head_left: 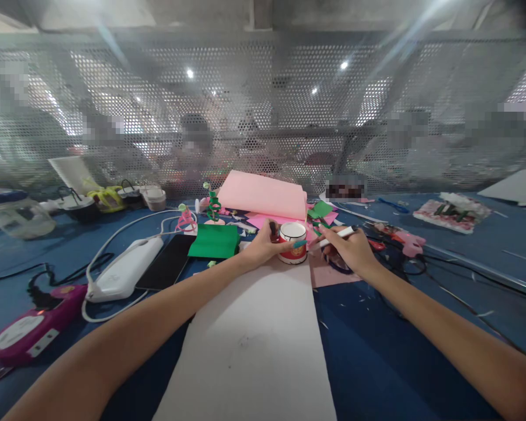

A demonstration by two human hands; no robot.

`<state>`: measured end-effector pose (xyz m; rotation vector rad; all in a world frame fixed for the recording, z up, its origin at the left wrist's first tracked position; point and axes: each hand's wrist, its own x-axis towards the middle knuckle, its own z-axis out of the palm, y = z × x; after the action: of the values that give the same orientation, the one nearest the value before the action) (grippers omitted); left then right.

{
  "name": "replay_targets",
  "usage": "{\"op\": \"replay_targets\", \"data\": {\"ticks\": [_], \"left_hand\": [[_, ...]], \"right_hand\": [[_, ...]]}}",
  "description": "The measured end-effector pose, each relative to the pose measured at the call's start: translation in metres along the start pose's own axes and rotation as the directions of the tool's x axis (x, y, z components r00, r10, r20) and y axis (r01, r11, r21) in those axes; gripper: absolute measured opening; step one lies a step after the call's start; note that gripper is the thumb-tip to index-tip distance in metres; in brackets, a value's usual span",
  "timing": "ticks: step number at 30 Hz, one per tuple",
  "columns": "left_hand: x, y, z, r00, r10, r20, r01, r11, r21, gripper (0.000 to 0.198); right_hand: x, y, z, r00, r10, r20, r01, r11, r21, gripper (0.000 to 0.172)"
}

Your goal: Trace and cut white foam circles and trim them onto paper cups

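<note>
My left hand (265, 245) is wrapped round a small red and white cup (293, 241) that stands upright at the far end of a long white sheet (254, 333) on the blue table. My right hand (350, 248) is closed on a white pen (337, 235) whose tip points left toward the cup's side, close to it. A pale pink sheet (328, 273) lies under the right hand, beside the cup.
Behind the cup lie a pink foam stack (263, 196) and green paper pieces (214, 241). To the left sit a black phone (166, 262), a white power bank (125, 270) with cable and a magenta glue gun (30, 330). Scissors and cables lie at right. A perforated metal screen stands behind.
</note>
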<state>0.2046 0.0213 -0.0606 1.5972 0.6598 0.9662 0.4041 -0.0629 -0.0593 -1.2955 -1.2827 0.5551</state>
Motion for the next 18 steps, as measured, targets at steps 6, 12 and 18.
{"op": "replay_targets", "data": {"ticks": [6,12,18], "left_hand": [[0.0008,-0.0004,-0.0014,0.998,0.035,0.059,-0.038,0.998,0.048,0.057],[-0.0021,0.0048,-0.0002,0.998,0.037,0.058,-0.041,0.996,0.079,0.056],[-0.0016,0.0043,0.0001,0.999,0.018,0.044,-0.021,0.997,0.069,0.058]], "right_hand": [[0.0027,0.0050,0.0010,1.000,0.005,-0.005,-0.005,1.000,0.011,0.036],[0.0046,0.0023,0.0020,1.000,-0.003,-0.004,0.003,1.000,-0.021,0.033],[0.0031,0.0000,0.0011,1.000,0.021,-0.015,-0.022,1.000,-0.006,0.035]]}}
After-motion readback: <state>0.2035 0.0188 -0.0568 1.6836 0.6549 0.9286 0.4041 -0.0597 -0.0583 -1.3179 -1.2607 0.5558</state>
